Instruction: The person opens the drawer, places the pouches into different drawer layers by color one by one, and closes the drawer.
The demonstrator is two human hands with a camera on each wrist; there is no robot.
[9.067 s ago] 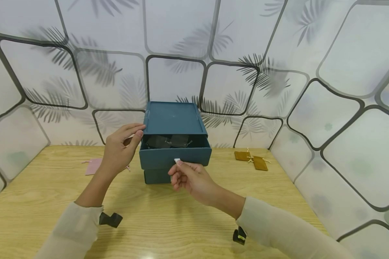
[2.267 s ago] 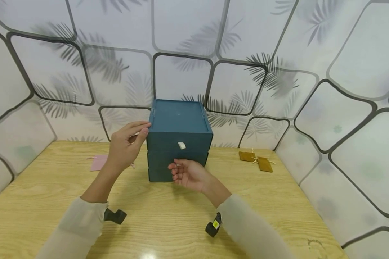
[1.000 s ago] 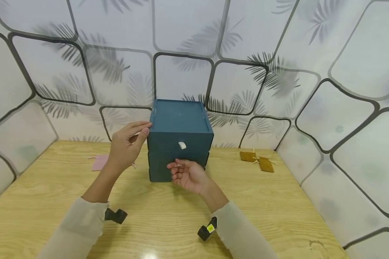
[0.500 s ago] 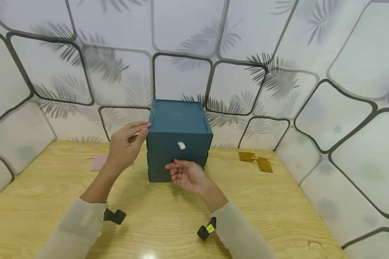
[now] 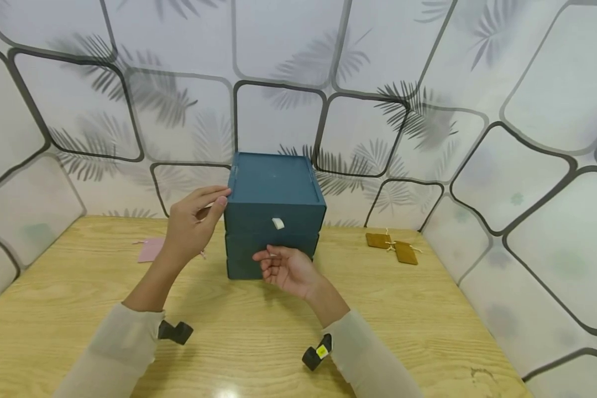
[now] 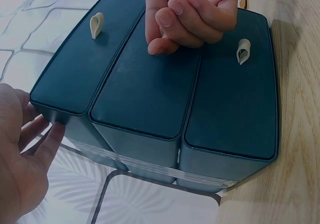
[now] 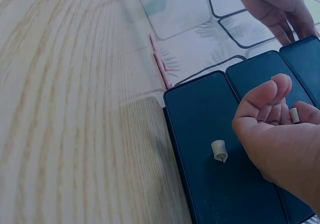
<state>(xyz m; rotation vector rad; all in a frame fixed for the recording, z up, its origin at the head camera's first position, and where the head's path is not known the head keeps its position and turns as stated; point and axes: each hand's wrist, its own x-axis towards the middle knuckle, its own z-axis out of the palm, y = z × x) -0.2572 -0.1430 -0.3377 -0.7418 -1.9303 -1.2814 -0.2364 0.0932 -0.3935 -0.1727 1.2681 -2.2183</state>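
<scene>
A dark blue box (image 5: pixel 278 179) with three stacked drawers stands on the table, all its drawers pushed in. My left hand (image 5: pixel 191 224) rests its fingertips and thumb on the box's upper left edge, fingers fairly straight. In front of the middle drawer (image 6: pixel 140 97), my right hand (image 5: pixel 291 271) has curled fingers and pinches that drawer's pale pull tab (image 7: pixel 294 115) between thumb and index finger. The top drawer's tab (image 5: pixel 278 223) hangs free above this hand. In the left wrist view the bottom drawer's tab (image 6: pixel 243 51) shows, while the middle one is hidden behind my fingers.
Two mustard drawstring pouches (image 5: pixel 379 240) lie on the wooden table (image 5: pixel 229 337) to the right of the box. A pink pouch (image 5: pixel 151 250) lies at left, partly behind my left forearm. A patterned wall covering (image 5: pixel 278 50) stands behind and at the sides.
Earlier the top drawer stood pulled out with dark items inside and my right hand on its tab. Now it is closed and that hand is lower, at the middle drawer. The last second shows hardly any motion.
</scene>
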